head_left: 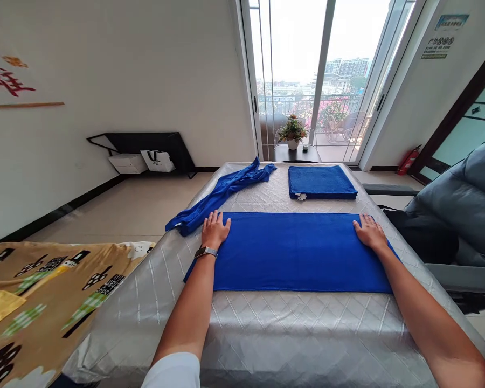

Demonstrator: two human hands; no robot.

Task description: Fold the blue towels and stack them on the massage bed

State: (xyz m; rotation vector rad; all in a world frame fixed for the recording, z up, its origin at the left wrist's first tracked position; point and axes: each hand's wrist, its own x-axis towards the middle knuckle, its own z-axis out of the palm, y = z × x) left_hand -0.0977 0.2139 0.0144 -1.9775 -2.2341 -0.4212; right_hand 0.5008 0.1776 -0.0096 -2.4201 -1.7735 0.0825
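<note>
A long blue cloth (pixel 299 253) lies flat across the silver quilted surface (pixel 307 323). My left hand (pixel 215 231) rests palm down on its upper left corner, fingers extended, with a watch on the wrist. On the upper right corner my right hand (pixel 371 231) lies flat with its fingers stretched out. Behind the cloth, to the right, is a neat stack of folded blue cloths (pixel 321 181) with a small white tag. A crumpled blue cloth (pixel 230 188) trails along the left edge of the surface, close to my left hand.
A patterned tan blanket (pixel 64 296) is at the lower left. Grey cushions (pixel 469 199) stand on the right. Beyond the far edge are a small table with a potted plant (pixel 293 132) and glass doors. A white bag (pixel 158 160) sits by the left wall.
</note>
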